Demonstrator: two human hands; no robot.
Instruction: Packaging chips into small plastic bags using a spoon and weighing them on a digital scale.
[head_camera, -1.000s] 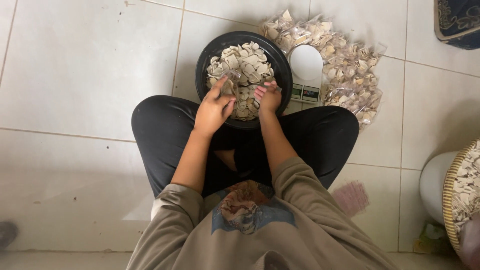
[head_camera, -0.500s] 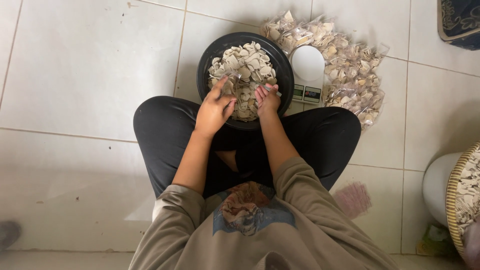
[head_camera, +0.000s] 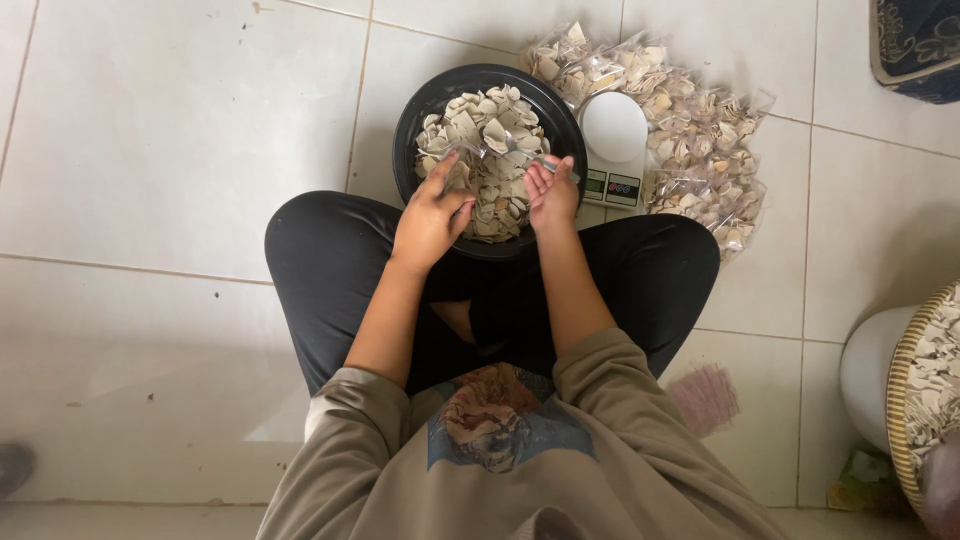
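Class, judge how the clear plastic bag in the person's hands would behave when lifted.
The clear bag, held over the black bowl of pale chips, looks thin and crinkled, so probably floppy. It seems nearly empty, so likely very light. Its glossy film may be slippery.

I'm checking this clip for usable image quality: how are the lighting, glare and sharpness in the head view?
Head view: soft, even daylight, with sheen on the floor tiles at lower left; the black bowl and its pale chips are sharp; left hand and right hand are only slightly soft; clear bags glint; the woven tray at the right edge is cropped.
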